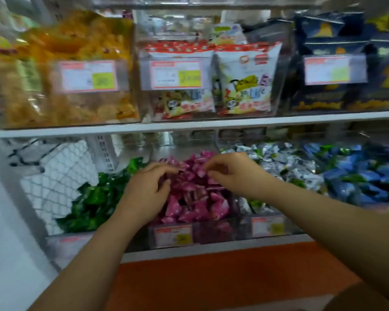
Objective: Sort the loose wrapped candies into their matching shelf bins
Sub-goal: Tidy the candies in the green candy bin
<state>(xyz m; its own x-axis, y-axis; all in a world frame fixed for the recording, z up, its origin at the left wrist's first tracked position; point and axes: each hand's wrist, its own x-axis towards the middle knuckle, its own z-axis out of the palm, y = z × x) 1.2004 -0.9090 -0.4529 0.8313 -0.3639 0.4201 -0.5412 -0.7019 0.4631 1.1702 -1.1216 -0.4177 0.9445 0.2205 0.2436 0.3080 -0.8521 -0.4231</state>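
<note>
Both hands are in the lower shelf, over the heap of pink wrapped candies, which fills the clear bin second from the left. The left hand lies on the near left side of that heap, fingers bent down onto the wrappers and thumb a little apart. The picture is too smeared for me to tell whether it grips anything. The right hand is at the back right of the same heap, its fingertips drawn in toward the thumb right at a pink wrapper. Whether that candy is actually pinched, I cannot tell.

To the left of the pink bin sits a pile of green wrapped candies, beside a white mesh panel. To the right come silver-and-green candies, then blue candies at the far right. A price label is fixed to the front of the pink bin, and another label is on its right-hand neighbour.

On the white shelf board above stand 3 clear bins: yellow-orange snack bags, white panda-printed bags, and dark blue bags.
</note>
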